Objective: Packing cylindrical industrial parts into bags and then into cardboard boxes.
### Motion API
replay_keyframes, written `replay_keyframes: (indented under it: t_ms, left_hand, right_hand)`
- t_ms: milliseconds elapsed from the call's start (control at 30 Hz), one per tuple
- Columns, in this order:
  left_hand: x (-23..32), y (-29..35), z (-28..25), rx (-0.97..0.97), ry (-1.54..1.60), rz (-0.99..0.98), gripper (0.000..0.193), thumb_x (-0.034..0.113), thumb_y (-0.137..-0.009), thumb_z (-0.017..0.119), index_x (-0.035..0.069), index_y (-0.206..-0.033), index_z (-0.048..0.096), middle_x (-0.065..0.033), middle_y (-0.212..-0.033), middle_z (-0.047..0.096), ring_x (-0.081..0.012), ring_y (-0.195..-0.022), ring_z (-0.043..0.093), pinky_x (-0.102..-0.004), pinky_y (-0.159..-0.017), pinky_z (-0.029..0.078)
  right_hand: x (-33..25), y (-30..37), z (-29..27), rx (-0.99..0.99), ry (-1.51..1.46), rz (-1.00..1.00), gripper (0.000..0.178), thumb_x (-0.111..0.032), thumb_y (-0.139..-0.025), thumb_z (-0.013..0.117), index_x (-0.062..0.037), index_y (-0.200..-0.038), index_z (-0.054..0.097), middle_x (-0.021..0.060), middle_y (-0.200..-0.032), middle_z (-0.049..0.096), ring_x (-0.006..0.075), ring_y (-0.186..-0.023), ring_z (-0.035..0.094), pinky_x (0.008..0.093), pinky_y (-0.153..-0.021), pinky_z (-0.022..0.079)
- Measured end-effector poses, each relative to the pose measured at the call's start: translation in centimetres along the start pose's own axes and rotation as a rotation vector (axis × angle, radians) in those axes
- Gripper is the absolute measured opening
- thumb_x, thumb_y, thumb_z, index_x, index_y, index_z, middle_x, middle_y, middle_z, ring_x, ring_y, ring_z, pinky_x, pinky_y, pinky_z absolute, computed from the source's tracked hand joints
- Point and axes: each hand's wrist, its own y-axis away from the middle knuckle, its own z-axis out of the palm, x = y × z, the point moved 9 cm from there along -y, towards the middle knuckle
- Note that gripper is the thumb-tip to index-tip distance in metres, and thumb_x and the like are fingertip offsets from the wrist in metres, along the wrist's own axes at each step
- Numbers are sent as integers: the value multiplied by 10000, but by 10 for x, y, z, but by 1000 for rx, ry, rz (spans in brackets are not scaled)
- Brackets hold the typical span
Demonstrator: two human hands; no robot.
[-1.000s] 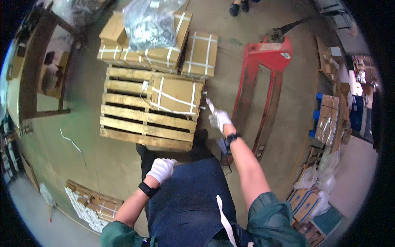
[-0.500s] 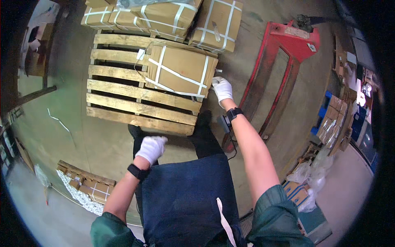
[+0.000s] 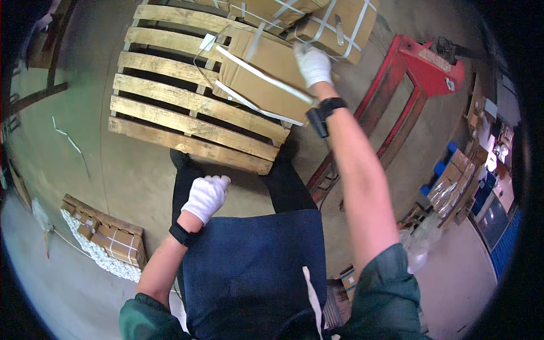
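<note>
My right hand, in a white glove, is at the far right corner of a strapped cardboard carton. Its fingers are curled and partly blurred. A thin pale line shows by the fingertips, but what they grip is hard to make out. Two white straps run lengthwise over the carton, and a blurred one crosses its far side. The carton rests on a wooden pallet. My left hand, also gloved, is loosely closed in front of my dark apron, with nothing visible in it.
More strapped cartons stand at the far side, with a knife lying on one. A red pallet jack stands to the right. A loose white strap lies on the floor at left, and boxes on another pallet at lower left.
My right hand has moved away along the carton from its right edge to the far corner. The crosswise strap near that edge no longer shows there. The view has shifted; my left hand stays closed.
</note>
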Motion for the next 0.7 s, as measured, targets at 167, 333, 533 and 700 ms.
replay_keyframes:
  t_ms: [167,333,533,700]
  left_hand:
    - [-7,38,11,-66,75,-51,201,264,-781,629,118,-913,585,-91,-708,623,-256,-720,630,-406,-604,470]
    - [-31,45,-1,15,119,-114,216,232,-779,624,98,-941,577,-106,-751,621,-277,-713,615,-410,-632,473]
    - [-70,52,2,105,219,-218,224,182,-795,603,73,-990,596,-130,-806,630,-299,-748,611,-407,-659,488]
    - [-83,53,25,76,274,-268,263,165,-794,604,75,-1041,605,-138,-846,643,-306,-759,615,-405,-683,497]
  right_hand:
    - [-46,84,7,-1147,-361,-108,581,-499,-945,349,-33,-1224,555,152,-1257,563,276,-1122,560,395,-974,397]
    - [-41,162,80,-1264,-222,-153,590,-470,-973,299,-35,-1361,388,126,-1398,413,211,-1279,383,325,-1081,252]
    - [-35,158,155,-975,-165,12,613,-513,-951,275,-36,-1190,576,213,-1174,583,321,-1093,547,361,-928,403]
    - [-34,160,152,-390,-82,38,574,-611,-883,372,-124,-891,677,150,-812,654,330,-833,629,386,-728,487]
